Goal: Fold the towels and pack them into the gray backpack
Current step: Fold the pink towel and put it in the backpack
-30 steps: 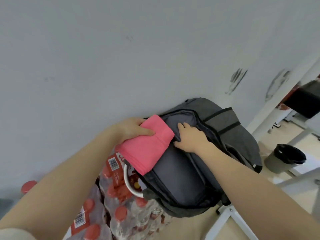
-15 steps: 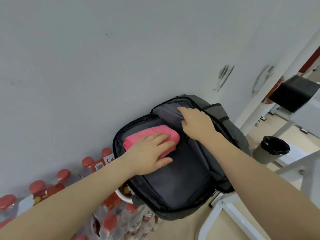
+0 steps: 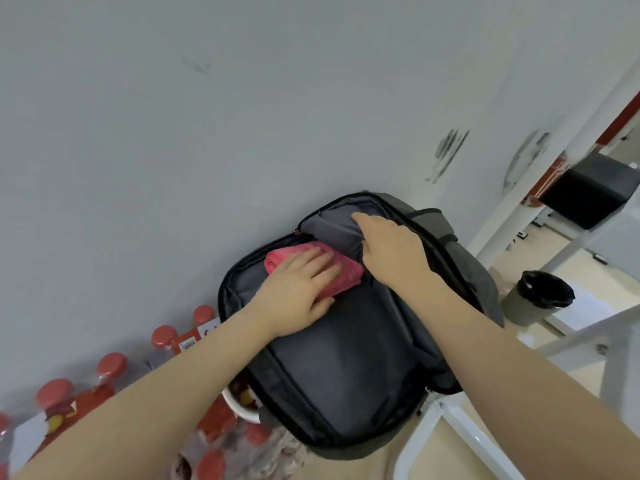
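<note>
Here the gray backpack [image 3: 346, 372] is lying unzipped against the wall [image 3: 242, 116], beside red-capped bottles [image 3: 110, 365] and a black bin [image 3: 543, 296]. Both forearms are reaching forward. The left hand [image 3: 298, 296] is pressing flat, fingers [image 3: 325, 261] straight and slightly spread, on the folded pink towel [image 3: 346, 271] inside. The right hand [image 3: 394, 251] is gripping the inner flap [image 3: 332, 226], fingers curled.

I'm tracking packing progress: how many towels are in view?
1. The pink towel lies in the open backpack, under the left hand. More may be hidden inside.
</note>
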